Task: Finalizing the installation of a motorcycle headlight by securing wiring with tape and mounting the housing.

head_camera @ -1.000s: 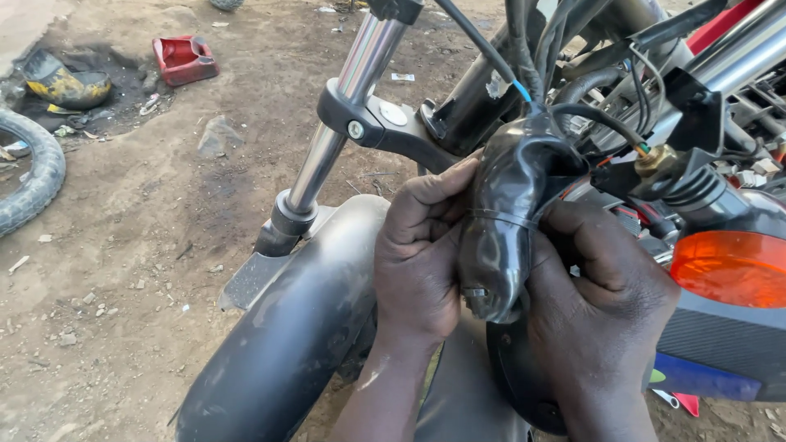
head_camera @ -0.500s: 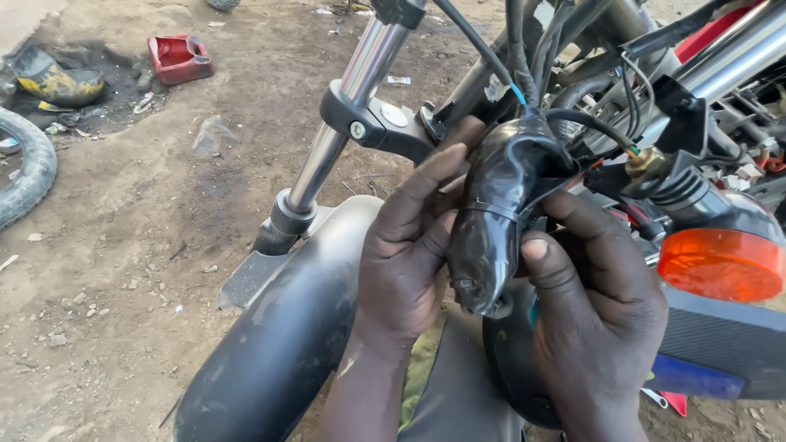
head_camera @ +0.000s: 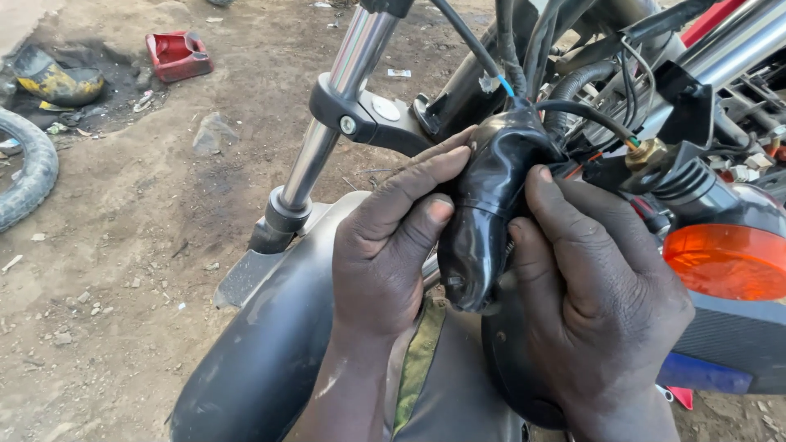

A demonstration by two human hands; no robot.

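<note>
Dirt ground (head_camera: 123,245) behind; left hand (head_camera: 385,254) & right hand (head_camera: 598,303) both grip black rubber cover (head_camera: 491,205) by fork tube (head_camera: 327,123).

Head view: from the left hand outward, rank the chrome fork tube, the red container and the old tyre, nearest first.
Measured from the left hand:
1. Chrome fork tube, just up and left of the fingers, above the black fender.
2. Red container, on the dirt at upper left.
3. Old tyre, at the far left edge.
</note>
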